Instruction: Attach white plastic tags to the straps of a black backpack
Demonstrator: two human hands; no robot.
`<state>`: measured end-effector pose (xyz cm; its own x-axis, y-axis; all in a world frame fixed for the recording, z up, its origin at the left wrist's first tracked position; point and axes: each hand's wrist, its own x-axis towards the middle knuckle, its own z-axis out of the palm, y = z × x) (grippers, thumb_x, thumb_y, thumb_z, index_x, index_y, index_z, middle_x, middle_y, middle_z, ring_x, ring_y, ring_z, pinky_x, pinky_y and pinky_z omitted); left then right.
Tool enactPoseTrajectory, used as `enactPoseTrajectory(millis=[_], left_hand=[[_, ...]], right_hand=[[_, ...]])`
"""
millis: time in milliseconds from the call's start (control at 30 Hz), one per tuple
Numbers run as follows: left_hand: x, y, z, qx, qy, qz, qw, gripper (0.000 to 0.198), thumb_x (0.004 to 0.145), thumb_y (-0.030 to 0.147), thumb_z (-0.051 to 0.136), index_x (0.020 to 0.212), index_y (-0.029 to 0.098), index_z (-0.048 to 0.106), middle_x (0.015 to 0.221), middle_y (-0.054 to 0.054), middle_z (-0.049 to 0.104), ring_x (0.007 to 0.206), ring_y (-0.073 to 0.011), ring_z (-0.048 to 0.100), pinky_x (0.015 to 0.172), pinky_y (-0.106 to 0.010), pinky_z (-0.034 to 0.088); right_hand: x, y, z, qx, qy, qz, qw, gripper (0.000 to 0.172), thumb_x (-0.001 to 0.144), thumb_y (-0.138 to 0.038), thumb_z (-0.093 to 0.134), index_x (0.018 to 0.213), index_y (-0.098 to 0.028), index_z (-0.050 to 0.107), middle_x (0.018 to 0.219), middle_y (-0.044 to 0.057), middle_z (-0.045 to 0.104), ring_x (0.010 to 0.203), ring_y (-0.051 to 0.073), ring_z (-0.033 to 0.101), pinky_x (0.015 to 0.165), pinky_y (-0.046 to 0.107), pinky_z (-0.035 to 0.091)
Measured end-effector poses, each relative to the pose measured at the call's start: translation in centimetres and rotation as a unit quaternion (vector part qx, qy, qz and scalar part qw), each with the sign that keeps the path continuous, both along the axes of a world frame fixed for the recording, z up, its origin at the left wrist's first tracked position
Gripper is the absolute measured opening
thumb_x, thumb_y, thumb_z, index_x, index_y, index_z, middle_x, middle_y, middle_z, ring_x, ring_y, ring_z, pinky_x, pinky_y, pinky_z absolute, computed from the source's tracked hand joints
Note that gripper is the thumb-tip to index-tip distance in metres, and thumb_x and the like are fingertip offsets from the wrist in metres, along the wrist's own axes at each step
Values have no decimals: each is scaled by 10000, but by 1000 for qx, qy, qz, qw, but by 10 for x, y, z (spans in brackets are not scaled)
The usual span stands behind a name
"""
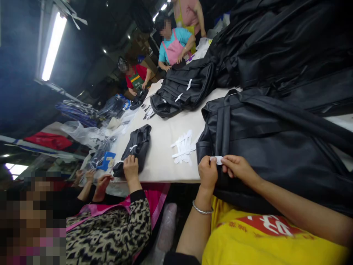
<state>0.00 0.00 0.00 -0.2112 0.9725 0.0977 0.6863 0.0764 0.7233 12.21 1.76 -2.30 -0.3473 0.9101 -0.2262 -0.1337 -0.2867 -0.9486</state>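
L hand (208,173) and R hand (237,167) meet at the near edge of a black garment (275,147), both pinched together on one small white tag (216,159) held betw. thumbs and fingertips, right on the garment's hem. L wrist wears a silver bracelet (202,211); yellow apron (264,235) w/ red print shows below the forearms. The garment lies spread over the pale table (162,147), a belt-like strip running up its middle, and more black cloth is heaped behind it to the right. Just left of it on the table sits a loose pile of white tags (183,147), close to the L hand but not touching. Further left, a co-worker in a leopard-print sleeve (118,228) rests a hand (130,167) on a smaller folded black garment (136,147) w/ a white tag on it. Farther up the table, a stack of black garments (182,90) w/ white tags, and two more people at the far end, one in a pink apron (173,49), one in red (136,77). Fluorescent tube (53,46) lit overhead, top left.
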Motion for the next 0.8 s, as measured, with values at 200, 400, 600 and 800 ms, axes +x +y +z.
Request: enactPoseTrajectory(millis=[200, 400, 600, 800], left_hand=[[0, 1, 0, -11, -9, 9, 1000, 234, 785, 357, 411, 650, 180, 484, 609, 24, 490, 613, -95, 442, 583, -208, 310], [-1, 4, -9, -33, -96, 49, 994, 246, 762, 365, 429, 622, 174, 492, 583, 38, 470, 586, -90, 421, 571, -206, 307], [-3, 7, -12, -37, -156, 67, 985, 233, 724, 361, 480, 603, 164, 501, 573, 42, 459, 587, -85, 407, 580, -202, 313], [-8, 11, -11, -47, -256, 84, 962, 212, 691, 350, 514, 636, 145, 526, 581, 41, 468, 566, -74, 398, 586, -200, 334]], right_hand=[[-1, 1, -8, -26, 21, -8, 999, 295, 724, -445, 486, 644, -161, 500, 495, -31, 531, 301, 39, 371, 310, 178, 211], [-1, -2, -5, 47, -52, -1, 998, 296, 746, -453, 452, 655, -175, 497, 493, -38, 525, 309, 55, 387, 326, 190, 259], [6, 4, 2, 66, -188, 32, 979, 340, 770, -474, 393, 619, -186, 491, 370, -43, 463, 295, 82, 390, 325, 199, 272], [20, 6, 7, -53, -159, 0, 986, 326, 730, -483, 463, 713, -163, 523, 646, 26, 602, 452, 82, 509, 399, 190, 358]])
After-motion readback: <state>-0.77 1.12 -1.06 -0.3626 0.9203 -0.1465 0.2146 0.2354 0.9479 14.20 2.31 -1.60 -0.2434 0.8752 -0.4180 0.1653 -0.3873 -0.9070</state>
